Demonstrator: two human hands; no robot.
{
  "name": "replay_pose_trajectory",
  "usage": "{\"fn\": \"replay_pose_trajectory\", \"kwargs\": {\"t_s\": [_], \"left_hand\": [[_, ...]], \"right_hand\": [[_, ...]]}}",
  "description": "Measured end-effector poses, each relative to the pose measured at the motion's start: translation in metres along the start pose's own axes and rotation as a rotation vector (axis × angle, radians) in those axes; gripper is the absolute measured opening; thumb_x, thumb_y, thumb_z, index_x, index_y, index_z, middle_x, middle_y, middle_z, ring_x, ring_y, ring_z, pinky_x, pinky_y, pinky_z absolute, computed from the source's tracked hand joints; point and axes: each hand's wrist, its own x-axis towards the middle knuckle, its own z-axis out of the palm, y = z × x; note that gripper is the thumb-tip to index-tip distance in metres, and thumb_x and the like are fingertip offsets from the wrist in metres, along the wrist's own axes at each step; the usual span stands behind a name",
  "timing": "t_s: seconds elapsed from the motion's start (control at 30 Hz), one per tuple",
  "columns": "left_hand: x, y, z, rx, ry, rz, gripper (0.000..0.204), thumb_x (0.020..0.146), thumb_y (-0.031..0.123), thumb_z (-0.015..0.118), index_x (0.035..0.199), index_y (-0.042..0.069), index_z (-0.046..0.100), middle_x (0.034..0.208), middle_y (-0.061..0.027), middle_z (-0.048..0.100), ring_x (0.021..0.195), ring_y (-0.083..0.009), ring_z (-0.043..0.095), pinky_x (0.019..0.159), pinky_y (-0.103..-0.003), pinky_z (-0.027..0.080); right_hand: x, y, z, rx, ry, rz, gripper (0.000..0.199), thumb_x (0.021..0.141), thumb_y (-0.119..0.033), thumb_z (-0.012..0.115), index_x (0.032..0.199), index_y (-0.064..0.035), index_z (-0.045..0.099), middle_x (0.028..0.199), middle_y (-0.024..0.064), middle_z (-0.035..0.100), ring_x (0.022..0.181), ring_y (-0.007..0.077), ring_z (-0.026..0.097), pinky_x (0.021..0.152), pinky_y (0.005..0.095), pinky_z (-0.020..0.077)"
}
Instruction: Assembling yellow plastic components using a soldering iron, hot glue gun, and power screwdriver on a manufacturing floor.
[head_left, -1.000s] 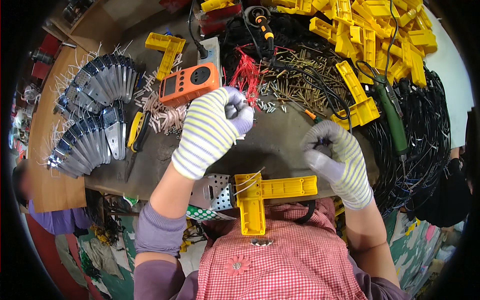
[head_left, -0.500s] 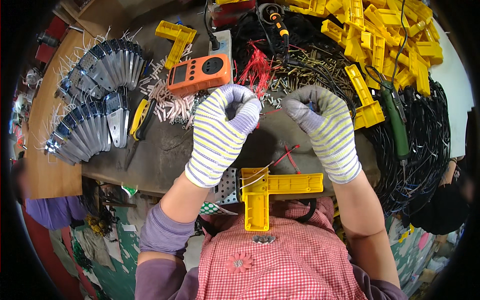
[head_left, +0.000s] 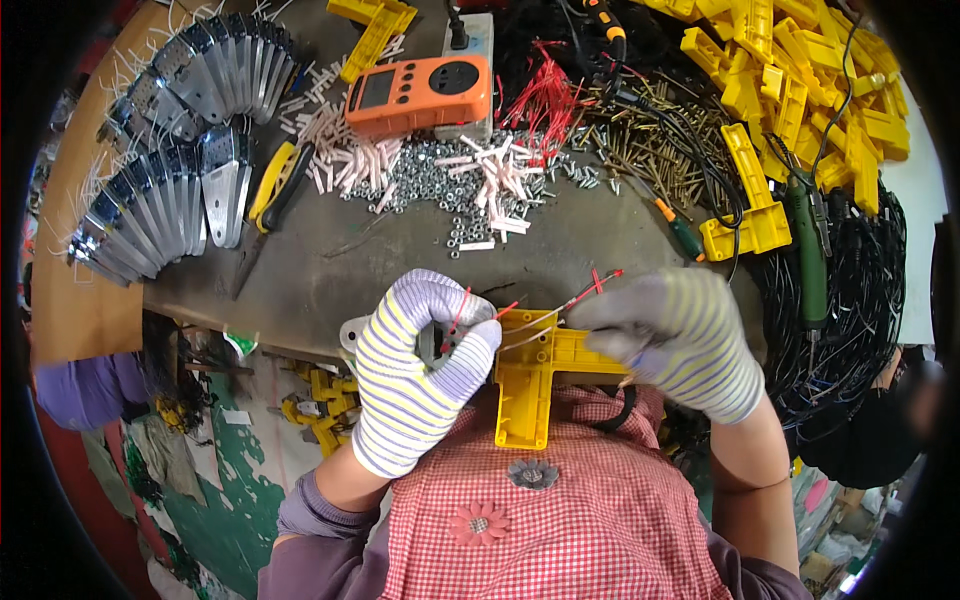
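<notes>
My left hand [head_left: 418, 372], in a striped glove, is closed around a metal plate part [head_left: 352, 334] at the near table edge, pinching a thin red wire [head_left: 458, 312] against it. My right hand [head_left: 678, 338], also gloved, pinches thin red-tipped wires [head_left: 590, 290] that run toward the left hand. Between and under both hands lies a yellow T-shaped plastic piece [head_left: 540, 380], resting against my chest over the red checked apron.
On the dark table [head_left: 330, 265] lie an orange meter [head_left: 418, 95], a heap of small nuts and white sleeves [head_left: 440, 185], fanned metal plates [head_left: 165, 170], a yellow-handled knife [head_left: 272, 185], brass screws [head_left: 650, 150], a green tool [head_left: 808, 250], black cables [head_left: 850, 310] and many yellow plastic pieces [head_left: 800, 80].
Both hands drew back from the middle of the table to the near edge over the yellow T-piece. The red wires now stretch between them.
</notes>
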Motion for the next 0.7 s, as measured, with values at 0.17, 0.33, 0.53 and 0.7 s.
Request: {"fn": "replay_pose_trajectory", "kwargs": {"t_s": [0.17, 0.33, 0.53, 0.7], "left_hand": [[-0.003, -0.008, 0.007, 0.101, 0.046, 0.142, 0.019, 0.077, -0.005, 0.072, 0.089, 0.005, 0.062, 0.086, -0.0059, 0.061, 0.077, -0.0143, 0.058, 0.072, -0.027, 0.046], [-0.006, 0.000, 0.006, 0.231, -0.032, 0.333, 0.020, 0.071, 0.002, 0.078, 0.085, 0.010, 0.067, 0.085, -0.0052, 0.058, 0.076, -0.0194, 0.056, 0.071, -0.033, 0.046], [-0.007, -0.006, 0.012, 0.370, -0.048, 0.450, 0.024, 0.064, 0.006, 0.080, 0.084, 0.012, 0.068, 0.084, -0.0051, 0.056, 0.081, -0.0271, 0.056, 0.084, -0.046, 0.046], [-0.007, -0.008, 0.011, 0.366, -0.060, 0.459, 0.024, 0.063, 0.008, 0.081, 0.082, 0.012, 0.068, 0.083, -0.0053, 0.056, 0.081, -0.0277, 0.056, 0.084, -0.046, 0.046]], "right_hand": [[0.011, -0.004, 0.023, -0.620, -0.161, -0.209, 0.013, 0.080, -0.018, 0.066, 0.092, -0.0121, 0.066, 0.074, 0.0063, 0.065, 0.071, 0.0267, 0.066, 0.059, 0.0379, 0.0494], [0.003, 0.002, 0.019, -0.002, -0.108, 0.060, 0.017, 0.083, -0.020, 0.072, 0.093, -0.0085, 0.068, 0.078, 0.0095, 0.067, 0.070, 0.0284, 0.066, 0.063, 0.0350, 0.0516], [0.009, -0.005, 0.008, 0.332, -0.227, 0.309, 0.015, 0.086, -0.013, 0.073, 0.095, -0.0020, 0.069, 0.080, 0.0102, 0.069, 0.068, 0.0186, 0.066, 0.067, 0.0295, 0.0528], [0.012, -0.005, 0.009, 0.291, -0.206, 0.302, 0.012, 0.088, -0.011, 0.071, 0.096, -0.0012, 0.069, 0.079, 0.0097, 0.069, 0.070, 0.0147, 0.065, 0.066, 0.0285, 0.0527]]}}
